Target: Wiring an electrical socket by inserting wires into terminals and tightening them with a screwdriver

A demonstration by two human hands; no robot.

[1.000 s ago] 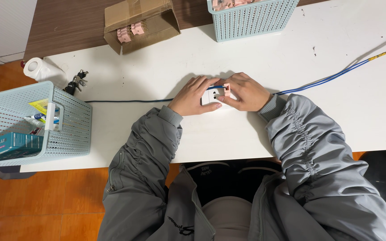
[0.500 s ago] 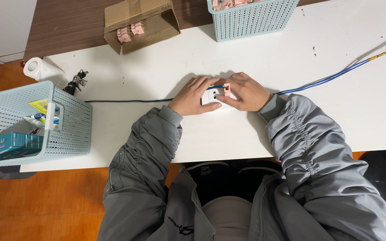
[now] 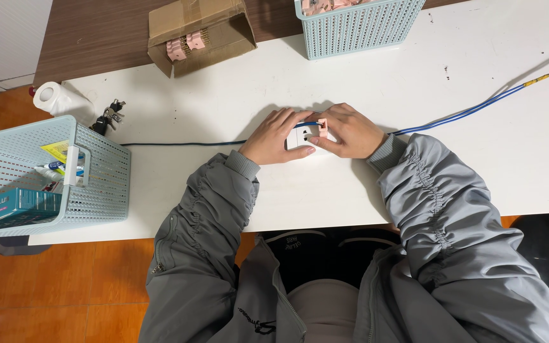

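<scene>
We lean forward with both arms in grey padded sleeves, elbows bent outward and forearms angling in until our hands meet ahead of our chest. Our left hand [image 3: 276,136] lies palm down, fingers curled inward. Our right hand [image 3: 345,131] faces it, fingertips pinched close against the left's.

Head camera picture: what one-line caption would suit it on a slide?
Left hand and right hand hold a small white socket module with a pink clip on a white table.
</scene>
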